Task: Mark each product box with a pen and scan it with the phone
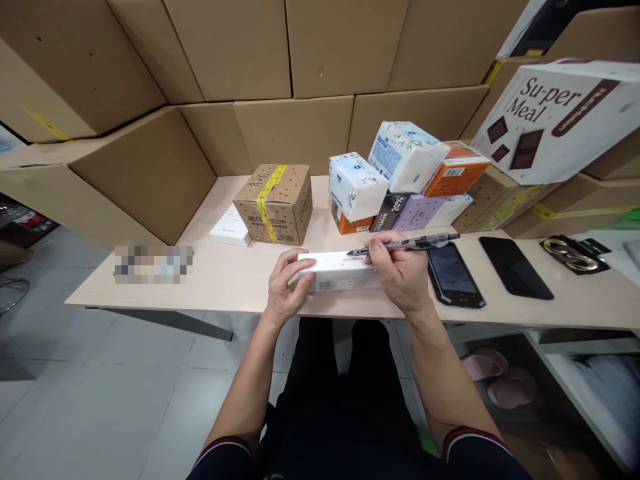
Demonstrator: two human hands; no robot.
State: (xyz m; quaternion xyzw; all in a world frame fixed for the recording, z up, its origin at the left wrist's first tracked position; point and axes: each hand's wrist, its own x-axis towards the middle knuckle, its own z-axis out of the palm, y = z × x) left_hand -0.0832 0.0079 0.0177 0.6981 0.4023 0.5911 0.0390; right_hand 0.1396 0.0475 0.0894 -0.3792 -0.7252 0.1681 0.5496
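A long white box [340, 270] with small red print on top is at the table's front edge, in front of me. My left hand [290, 283] grips its left end, with the thumb lying on the near top edge. In my right hand [403, 273] is a dark pen [417, 243], its tip pointing left, at or just above the box top by the red print. Whether the tip touches cannot be told. The right hand covers the box's right end.
Behind stand a taped carton [280, 203], a flat white box [230, 225] and stacked tissue packs [357, 183]. Two phones, one a dark handset [455, 275] and one a black phone [515, 267], lie right, with gold-handled scissors [575, 253] beyond. Big cardboard boxes [295, 133] wall the back.
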